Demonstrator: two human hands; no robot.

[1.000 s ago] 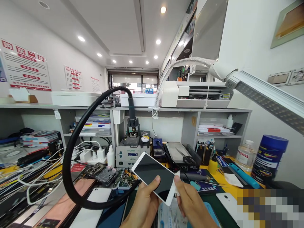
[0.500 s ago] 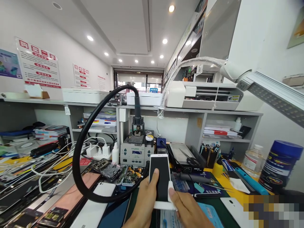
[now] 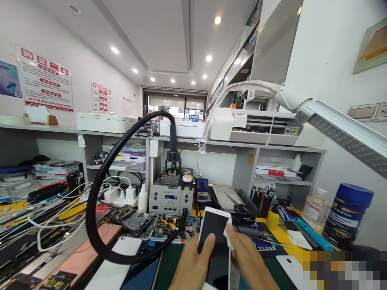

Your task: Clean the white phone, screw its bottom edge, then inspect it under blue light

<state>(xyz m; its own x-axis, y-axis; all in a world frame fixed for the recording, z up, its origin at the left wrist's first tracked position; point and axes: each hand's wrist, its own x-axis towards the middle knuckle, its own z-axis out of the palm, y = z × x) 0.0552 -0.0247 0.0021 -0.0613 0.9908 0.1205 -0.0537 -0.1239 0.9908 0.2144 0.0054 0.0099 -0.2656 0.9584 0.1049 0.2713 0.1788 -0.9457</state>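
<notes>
My left hand (image 3: 195, 259) is closed round the lower left side of a white-framed smartphone (image 3: 215, 241), its thumb lying on the dark screen. The phone is tilted, its top end leaning away from me. Along the phone's upper right edge, my right hand (image 3: 246, 251) pinches a small white wipe (image 3: 227, 237) against the frame. Most of that wipe is hidden by the fingers. Below the hands lies a dark green mat (image 3: 170, 259), partly covered by my forearms.
A black hose (image 3: 90, 201) loops up left of my hands from a grey rework station (image 3: 171, 197). Phone parts and circuit boards (image 3: 172, 225) lie before it. A blue-lidded canister (image 3: 347, 213) and a clear bottle (image 3: 314, 207) stand right. A lamp (image 3: 347, 129) hangs above.
The phone has shifted right and slightly down and now tilts. My right hand has moved up along its right edge with the white wipe. The whole view has turned a little.
</notes>
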